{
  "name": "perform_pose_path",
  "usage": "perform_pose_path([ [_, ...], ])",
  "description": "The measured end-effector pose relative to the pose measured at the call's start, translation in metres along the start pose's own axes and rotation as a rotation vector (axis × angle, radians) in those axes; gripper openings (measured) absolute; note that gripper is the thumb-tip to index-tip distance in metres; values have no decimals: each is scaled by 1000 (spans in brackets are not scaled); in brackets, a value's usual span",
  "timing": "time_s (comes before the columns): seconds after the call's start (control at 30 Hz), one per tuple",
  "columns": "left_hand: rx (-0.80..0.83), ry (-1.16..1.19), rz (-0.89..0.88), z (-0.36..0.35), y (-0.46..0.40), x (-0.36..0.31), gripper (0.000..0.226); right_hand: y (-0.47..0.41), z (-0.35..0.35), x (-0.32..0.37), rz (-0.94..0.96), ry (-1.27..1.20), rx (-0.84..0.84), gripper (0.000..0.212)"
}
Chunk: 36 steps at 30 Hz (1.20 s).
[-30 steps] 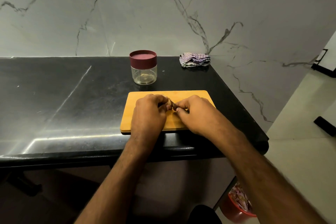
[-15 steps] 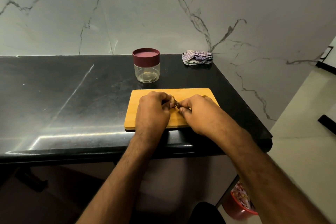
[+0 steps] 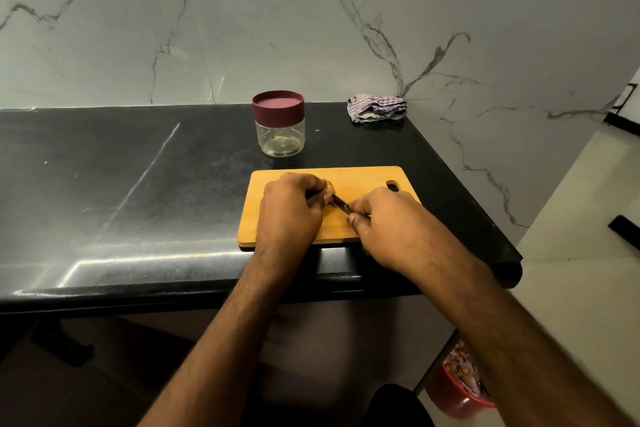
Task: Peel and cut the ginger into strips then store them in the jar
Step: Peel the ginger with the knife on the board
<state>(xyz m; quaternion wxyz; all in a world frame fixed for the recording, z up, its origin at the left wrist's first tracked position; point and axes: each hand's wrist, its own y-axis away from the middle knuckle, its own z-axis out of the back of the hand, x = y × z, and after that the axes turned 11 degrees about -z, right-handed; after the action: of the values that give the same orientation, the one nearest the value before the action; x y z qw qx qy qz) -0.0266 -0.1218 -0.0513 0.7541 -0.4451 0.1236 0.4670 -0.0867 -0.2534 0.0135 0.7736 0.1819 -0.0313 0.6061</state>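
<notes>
My left hand [image 3: 289, 215] grips the ginger [image 3: 328, 186] over the cutting board [image 3: 360, 180]; my right hand [image 3: 384, 222], at its four o'clock, grips the knife [image 3: 341, 203], blade touching it. The jar [image 3: 279, 123] stands at twelve o'clock.

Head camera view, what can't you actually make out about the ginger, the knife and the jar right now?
- Ginger: mostly hidden in the left hand; how much is peeled cannot be told.
- Knife: only a short stretch of blade shows; the handle is hidden inside the right hand.
- Jar: something small lies at the bottom, too small to identify.
- Red bin: partly hidden by the right forearm and counter.
</notes>
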Motion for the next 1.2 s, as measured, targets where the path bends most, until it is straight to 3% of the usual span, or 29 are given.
perform_pose_path([
  [0.87, 8, 16, 54, 5, 1, -4, 21, 15, -16, -27, -13, -163, -206, 34],
  [1.2, 123, 2, 3, 3, 0, -1, 26, 15, -16, -28, -2, -149, -136, 34],
])
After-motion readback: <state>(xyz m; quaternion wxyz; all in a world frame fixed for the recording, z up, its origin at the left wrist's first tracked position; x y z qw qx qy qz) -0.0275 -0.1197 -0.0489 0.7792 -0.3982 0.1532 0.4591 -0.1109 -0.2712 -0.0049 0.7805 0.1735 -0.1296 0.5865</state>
